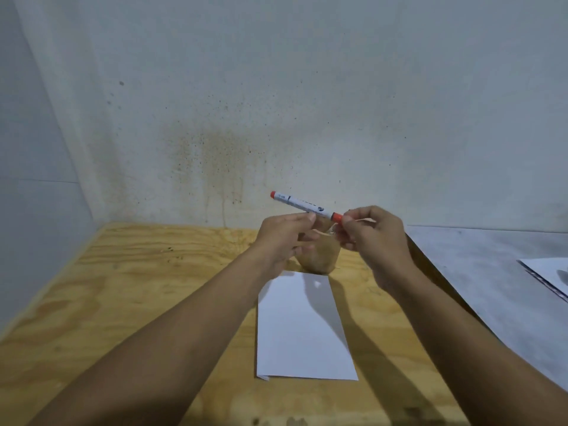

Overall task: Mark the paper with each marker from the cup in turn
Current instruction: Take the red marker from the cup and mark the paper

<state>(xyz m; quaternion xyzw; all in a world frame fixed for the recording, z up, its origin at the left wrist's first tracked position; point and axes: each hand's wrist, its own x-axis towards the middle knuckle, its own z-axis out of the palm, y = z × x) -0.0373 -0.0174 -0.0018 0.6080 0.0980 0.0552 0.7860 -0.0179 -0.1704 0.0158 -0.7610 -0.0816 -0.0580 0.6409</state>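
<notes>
Both hands were raised above the plywood table (123, 302), sharing a white marker (302, 206) with orange ends that slanted from ten o'clock down to four o'clock: the left hand (284, 238) pinched the barrel near its middle between thumb and fingertips, and the right hand (373, 238) had its fingers closed on the orange cap (337, 217) at the lower end. Directly below them, mostly hidden, stood the tan cup (319, 259), and from its base a blank white paper (302, 330) stretched toward six o'clock. At three o'clock, another sheet (550, 276) lay on a grey surface (479, 272) beside the table.
</notes>
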